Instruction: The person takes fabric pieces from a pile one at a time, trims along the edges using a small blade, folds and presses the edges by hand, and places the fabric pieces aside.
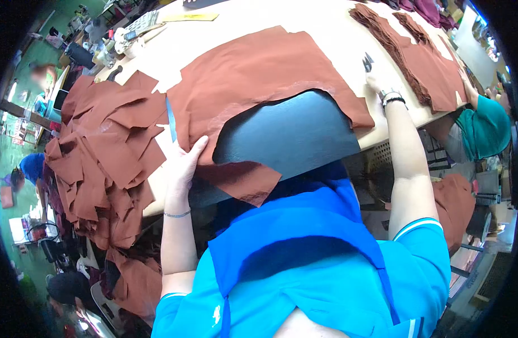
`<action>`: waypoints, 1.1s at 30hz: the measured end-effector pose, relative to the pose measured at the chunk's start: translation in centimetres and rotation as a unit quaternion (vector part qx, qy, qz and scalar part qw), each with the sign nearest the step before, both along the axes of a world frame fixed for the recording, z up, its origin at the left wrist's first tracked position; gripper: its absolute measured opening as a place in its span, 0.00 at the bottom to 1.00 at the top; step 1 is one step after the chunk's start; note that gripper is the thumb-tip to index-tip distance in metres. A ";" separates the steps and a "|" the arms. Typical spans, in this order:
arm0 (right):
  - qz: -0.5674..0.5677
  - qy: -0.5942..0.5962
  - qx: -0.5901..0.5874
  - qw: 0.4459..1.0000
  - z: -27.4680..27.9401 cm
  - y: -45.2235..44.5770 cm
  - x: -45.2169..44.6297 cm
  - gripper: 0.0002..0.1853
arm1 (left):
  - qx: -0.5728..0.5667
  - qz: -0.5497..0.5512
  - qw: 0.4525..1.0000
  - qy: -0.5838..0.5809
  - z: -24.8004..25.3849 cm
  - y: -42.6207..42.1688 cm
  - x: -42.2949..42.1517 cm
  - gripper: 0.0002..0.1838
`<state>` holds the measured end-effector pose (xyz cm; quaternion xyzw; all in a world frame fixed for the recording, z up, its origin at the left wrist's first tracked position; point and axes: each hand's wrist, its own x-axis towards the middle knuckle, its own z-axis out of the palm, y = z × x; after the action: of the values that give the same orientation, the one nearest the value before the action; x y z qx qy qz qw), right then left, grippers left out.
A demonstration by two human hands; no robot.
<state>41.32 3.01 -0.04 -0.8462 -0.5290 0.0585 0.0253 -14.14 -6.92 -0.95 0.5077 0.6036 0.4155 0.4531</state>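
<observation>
A large rust-brown fabric piece with a curved cut-out lies over a dark, shiny board at the table's near edge. My left hand is at the fabric's left side, thumb on top and the other fingers underneath, pinching it. A loose flap of the fabric hangs to the right of that hand. My right hand, with a dark band at the wrist, is to the right of the fabric and holds small dark snips, their tips pointing away from me.
A heap of brown offcuts covers the left side. Stacked brown fabric lies at the right, where a co-worker in a green top reaches onto it. A yellow strip and a white tool are at the far left.
</observation>
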 end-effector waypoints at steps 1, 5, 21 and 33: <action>0.023 0.023 0.001 0.999 -0.4 0.0 0.2 0.24 | 0.050 -0.017 0.993 -0.102 1.8 -0.7 1.8 0.25; 0.004 0.272 0.284 0.919 -1.5 0.4 -3.9 0.23 | 0.100 -0.022 0.993 -0.053 1.1 -1.0 2.4 0.23; 0.358 0.064 0.227 0.903 -1.5 4.8 -22.0 0.25 | -0.032 -0.026 0.986 -0.164 1.8 -2.2 0.2 0.32; 0.391 0.151 0.272 0.866 0.8 2.9 -24.2 0.07 | 0.423 -0.123 0.822 0.361 5.9 0.6 5.1 0.23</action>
<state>17.12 5.88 0.73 -0.5108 -0.8012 0.0442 0.3086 -9.06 -6.33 4.92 0.8331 0.4220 0.3576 -0.0091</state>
